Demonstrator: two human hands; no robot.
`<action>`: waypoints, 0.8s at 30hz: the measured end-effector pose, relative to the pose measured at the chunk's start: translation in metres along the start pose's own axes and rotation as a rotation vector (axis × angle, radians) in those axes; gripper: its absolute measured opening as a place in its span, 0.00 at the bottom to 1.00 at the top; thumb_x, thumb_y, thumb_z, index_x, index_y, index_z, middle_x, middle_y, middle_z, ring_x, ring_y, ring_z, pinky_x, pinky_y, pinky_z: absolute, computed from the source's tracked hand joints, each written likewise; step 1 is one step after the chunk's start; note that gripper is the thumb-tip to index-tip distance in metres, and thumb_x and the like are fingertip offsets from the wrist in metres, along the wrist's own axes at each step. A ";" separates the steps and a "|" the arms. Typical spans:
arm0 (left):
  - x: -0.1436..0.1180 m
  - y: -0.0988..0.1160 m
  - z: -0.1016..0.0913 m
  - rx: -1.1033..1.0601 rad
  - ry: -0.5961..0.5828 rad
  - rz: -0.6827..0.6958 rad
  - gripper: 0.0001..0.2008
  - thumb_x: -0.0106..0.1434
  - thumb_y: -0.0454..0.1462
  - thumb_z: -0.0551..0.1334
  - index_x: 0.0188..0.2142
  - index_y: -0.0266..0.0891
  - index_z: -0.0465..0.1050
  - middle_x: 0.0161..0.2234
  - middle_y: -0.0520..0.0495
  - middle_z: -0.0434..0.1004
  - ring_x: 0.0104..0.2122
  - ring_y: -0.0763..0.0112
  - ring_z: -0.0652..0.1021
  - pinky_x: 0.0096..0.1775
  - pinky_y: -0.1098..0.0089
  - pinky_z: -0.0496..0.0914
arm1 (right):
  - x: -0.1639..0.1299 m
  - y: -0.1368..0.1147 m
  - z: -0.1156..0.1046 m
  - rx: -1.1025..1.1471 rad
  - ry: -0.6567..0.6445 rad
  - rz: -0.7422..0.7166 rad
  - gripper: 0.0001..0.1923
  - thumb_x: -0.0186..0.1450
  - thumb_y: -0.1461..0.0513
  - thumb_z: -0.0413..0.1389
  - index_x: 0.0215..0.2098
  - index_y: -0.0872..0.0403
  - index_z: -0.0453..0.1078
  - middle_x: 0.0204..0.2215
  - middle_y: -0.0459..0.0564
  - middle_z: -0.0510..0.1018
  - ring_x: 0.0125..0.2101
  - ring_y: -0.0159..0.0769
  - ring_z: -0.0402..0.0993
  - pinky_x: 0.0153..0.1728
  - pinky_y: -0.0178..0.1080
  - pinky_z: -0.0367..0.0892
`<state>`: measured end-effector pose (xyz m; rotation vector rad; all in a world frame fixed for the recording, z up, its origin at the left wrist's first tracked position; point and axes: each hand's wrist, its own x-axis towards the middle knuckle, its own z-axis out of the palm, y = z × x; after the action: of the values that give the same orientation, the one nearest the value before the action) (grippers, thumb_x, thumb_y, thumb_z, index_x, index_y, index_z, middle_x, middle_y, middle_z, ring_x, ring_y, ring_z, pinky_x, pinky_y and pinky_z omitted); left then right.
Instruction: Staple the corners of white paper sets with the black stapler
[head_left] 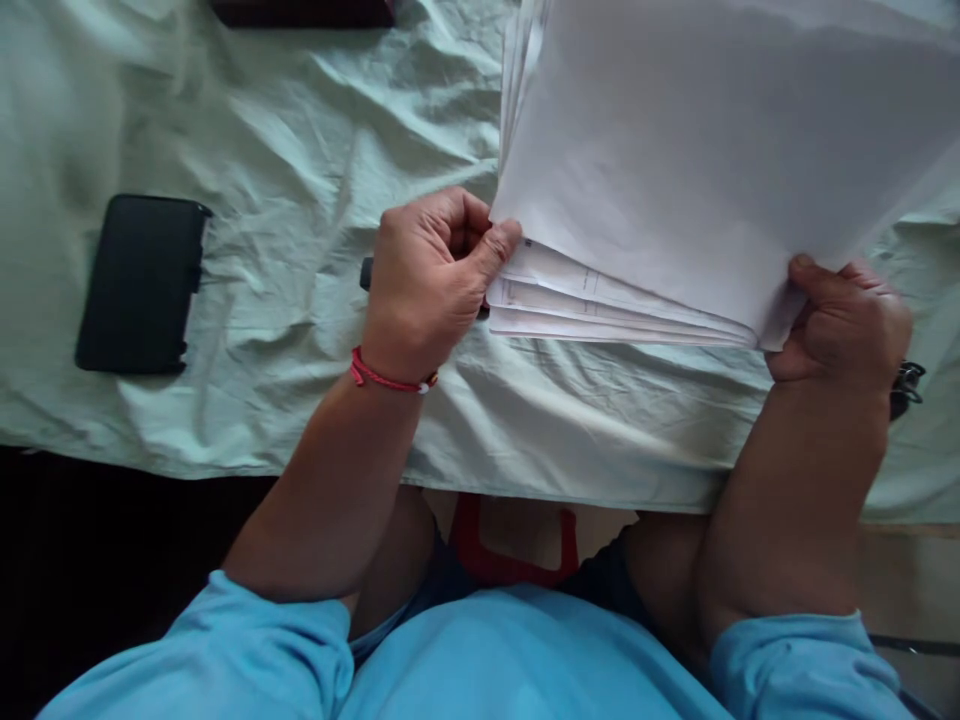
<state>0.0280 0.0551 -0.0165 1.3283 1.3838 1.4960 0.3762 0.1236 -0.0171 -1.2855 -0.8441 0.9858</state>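
Observation:
A stack of white paper sheets [705, 140] is held up over the cloth, its sheets fanned apart at the left and lower edges. My left hand [435, 270] pinches the near left corner of the top sheet between thumb and fingers. At the near right corner, my right hand [847, 315] grips the sheets with its thumb on top and its fingers underneath. Faint printed lines show on the lower sheets, while the top sheet's visible face looks blank. A small dark object [366, 273] lies partly hidden behind my left hand.
A pale green wrinkled cloth [300, 400] covers the table. To the left lies a black phone-case-like object [142, 283]. A dark red-brown object [304, 10] sits at the top edge. Beside my right wrist is a black binder clip [906, 388], partly hidden.

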 end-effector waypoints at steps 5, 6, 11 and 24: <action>0.000 0.002 0.000 -0.027 -0.059 -0.023 0.12 0.60 0.42 0.81 0.35 0.44 0.80 0.30 0.51 0.82 0.28 0.68 0.78 0.29 0.69 0.74 | 0.001 0.000 0.000 -0.005 0.012 -0.031 0.09 0.47 0.67 0.66 0.25 0.54 0.73 0.34 0.44 0.82 0.41 0.36 0.83 0.57 0.48 0.80; 0.000 0.002 0.000 -0.012 -0.046 -0.019 0.12 0.61 0.41 0.80 0.34 0.43 0.80 0.29 0.51 0.81 0.27 0.69 0.77 0.28 0.69 0.72 | 0.001 0.000 0.000 -0.017 0.014 -0.036 0.09 0.47 0.67 0.67 0.25 0.53 0.73 0.34 0.44 0.82 0.41 0.36 0.83 0.57 0.47 0.80; 0.002 0.002 0.002 0.071 0.050 0.041 0.15 0.65 0.34 0.76 0.26 0.40 0.74 0.19 0.56 0.68 0.18 0.78 0.64 0.20 0.71 0.56 | 0.001 0.001 -0.001 -0.030 -0.008 -0.043 0.10 0.47 0.65 0.68 0.25 0.53 0.72 0.34 0.45 0.82 0.41 0.36 0.82 0.57 0.48 0.79; 0.003 -0.001 -0.004 -0.014 -0.145 -0.015 0.21 0.55 0.48 0.84 0.35 0.42 0.76 0.30 0.50 0.78 0.29 0.66 0.80 0.30 0.65 0.76 | 0.006 0.005 -0.004 -0.010 -0.017 -0.068 0.10 0.45 0.64 0.68 0.24 0.51 0.72 0.31 0.43 0.81 0.39 0.35 0.81 0.51 0.44 0.80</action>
<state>0.0239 0.0567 -0.0162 1.3863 1.2864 1.3685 0.3816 0.1278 -0.0223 -1.2505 -0.9019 0.9404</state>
